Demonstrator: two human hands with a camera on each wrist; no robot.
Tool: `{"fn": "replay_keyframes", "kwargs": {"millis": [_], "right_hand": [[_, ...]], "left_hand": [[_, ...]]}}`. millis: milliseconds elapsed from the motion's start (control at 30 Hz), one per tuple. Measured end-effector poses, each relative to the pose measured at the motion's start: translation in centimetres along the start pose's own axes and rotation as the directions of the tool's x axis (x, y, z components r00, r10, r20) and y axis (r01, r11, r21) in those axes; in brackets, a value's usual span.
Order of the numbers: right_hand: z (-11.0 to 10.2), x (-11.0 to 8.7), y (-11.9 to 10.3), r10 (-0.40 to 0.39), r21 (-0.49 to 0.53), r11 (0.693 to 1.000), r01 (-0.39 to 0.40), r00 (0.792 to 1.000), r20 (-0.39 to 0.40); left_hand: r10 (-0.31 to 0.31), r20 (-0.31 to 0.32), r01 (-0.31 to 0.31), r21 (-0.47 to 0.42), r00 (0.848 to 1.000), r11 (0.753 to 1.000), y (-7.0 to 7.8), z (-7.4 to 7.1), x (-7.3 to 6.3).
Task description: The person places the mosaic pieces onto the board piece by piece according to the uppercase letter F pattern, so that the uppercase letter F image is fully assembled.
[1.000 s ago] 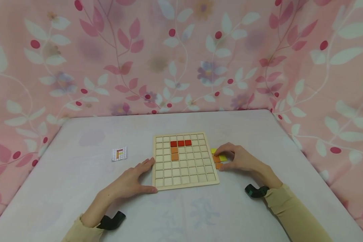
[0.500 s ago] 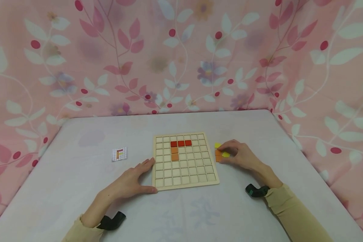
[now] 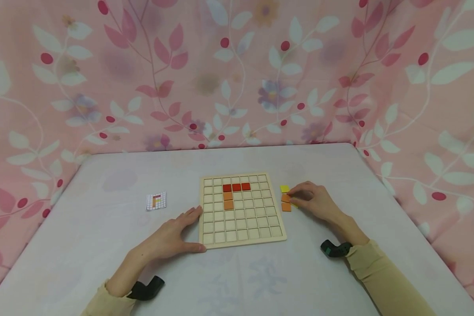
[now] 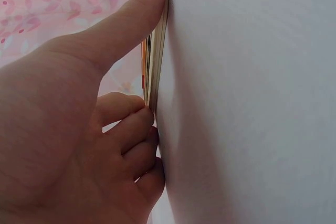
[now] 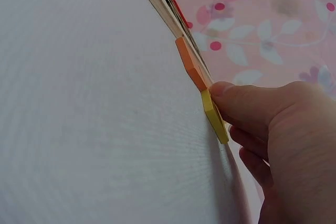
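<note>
In the head view a square wooden grid board (image 3: 264, 236) lies mid-table. Three red tiles (image 3: 236, 188) form a row on it, with two orange tiles (image 3: 228, 200) below the leftmost. My left hand (image 3: 170, 235) touches the board's left edge with its fingertips, the thumb at the near left corner. Right of the board, my right hand (image 3: 314, 202) pinches a loose orange tile (image 3: 285, 198) between thumb and index finger. Another loose orange tile (image 3: 286, 207) lies just nearer, a yellow tile (image 3: 285, 188) just beyond. One more yellow tile (image 5: 214, 118) is partly hidden under the right hand.
A small printed grid card (image 3: 156, 201) with a coloured pattern lies left of the board. White cloth covers the table (image 3: 114, 184). Pink floral fabric (image 3: 237, 74) hangs behind and at both sides. Both wrists carry black devices (image 3: 147, 289).
The loose orange tiles have shifted slightly right and away, lining up in a column with one yellow tile. My right thumb and index finger have drawn closer together. The left hand stays put.
</note>
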State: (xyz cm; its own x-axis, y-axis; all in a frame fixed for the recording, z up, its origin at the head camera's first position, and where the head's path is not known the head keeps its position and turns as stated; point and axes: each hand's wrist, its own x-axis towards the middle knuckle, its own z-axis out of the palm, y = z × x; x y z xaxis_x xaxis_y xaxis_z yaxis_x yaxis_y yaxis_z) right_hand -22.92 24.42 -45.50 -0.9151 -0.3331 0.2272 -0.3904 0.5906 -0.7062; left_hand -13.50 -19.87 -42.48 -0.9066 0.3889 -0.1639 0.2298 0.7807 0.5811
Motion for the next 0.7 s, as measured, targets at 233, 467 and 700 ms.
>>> {"fn": "replay_keyframes", "kwargs": {"millis": [233,467,700], "right_hand": [[-0.04,-0.07,-0.12,-0.008,0.017,1.0,0.008,1.0,-0.001],[-0.15,-0.3,-0.59,0.003,0.054,0.999,-0.004,1.0,0.018],[-0.18,-0.34,-0.62,0.002,0.05,0.999,-0.003,1.0,0.026]], "left_hand": [[-0.015,0.006,0.015,-0.008,1.0,1.0,0.19,-0.09,-0.02],[-0.005,0.003,0.005,-0.01,1.0,1.0,0.2,-0.09,-0.13],[0.002,0.0,-0.002,-0.007,1.0,1.0,0.13,-0.07,-0.17]]}}
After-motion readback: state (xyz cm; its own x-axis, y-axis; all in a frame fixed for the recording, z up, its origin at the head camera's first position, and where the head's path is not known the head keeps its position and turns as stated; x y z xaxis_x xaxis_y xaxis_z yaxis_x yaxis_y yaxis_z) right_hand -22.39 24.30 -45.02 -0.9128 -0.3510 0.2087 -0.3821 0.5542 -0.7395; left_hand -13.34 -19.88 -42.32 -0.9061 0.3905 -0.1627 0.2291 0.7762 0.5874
